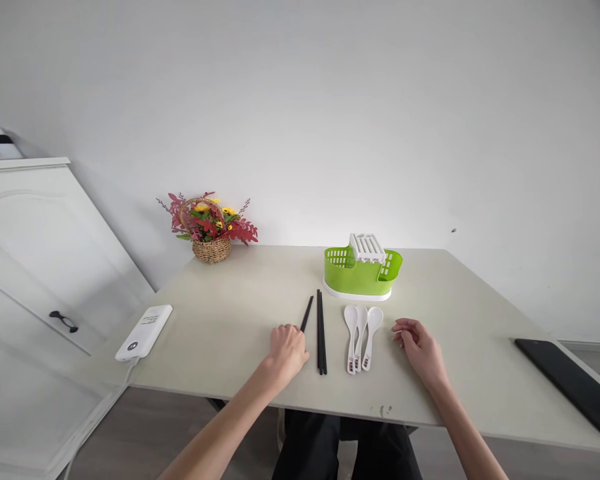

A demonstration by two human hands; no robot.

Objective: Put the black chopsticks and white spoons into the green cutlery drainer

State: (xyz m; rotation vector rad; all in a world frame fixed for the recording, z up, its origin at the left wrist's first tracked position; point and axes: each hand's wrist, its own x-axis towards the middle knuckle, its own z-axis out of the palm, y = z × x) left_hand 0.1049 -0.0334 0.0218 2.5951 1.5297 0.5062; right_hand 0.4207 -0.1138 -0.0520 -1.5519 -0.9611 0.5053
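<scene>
My left hand (pixel 285 350) is closed over black chopsticks (pixel 307 313), whose thin ends stick out past the fingers toward the back of the table; the other ends are hidden under the hand. Just to the right, more black chopsticks (pixel 321 333) lie side by side on the table. Several white spoons (pixel 363 323) lie beyond those, bowls pointing away from me and labels on the handles. My right hand (pixel 420 347) rests on the table right of the spoons, fingers loosely bent and apart, holding nothing. A green cutlery basket (pixel 357 279) with a white base stands behind the spoons.
A white slotted rack (pixel 367 247) sits across the basket's top. At the back left stands a wicker basket of flowers (pixel 212 251). A white power bank (pixel 144 332) with a cable lies at the left edge, a black phone-like slab (pixel 570 383) at the right.
</scene>
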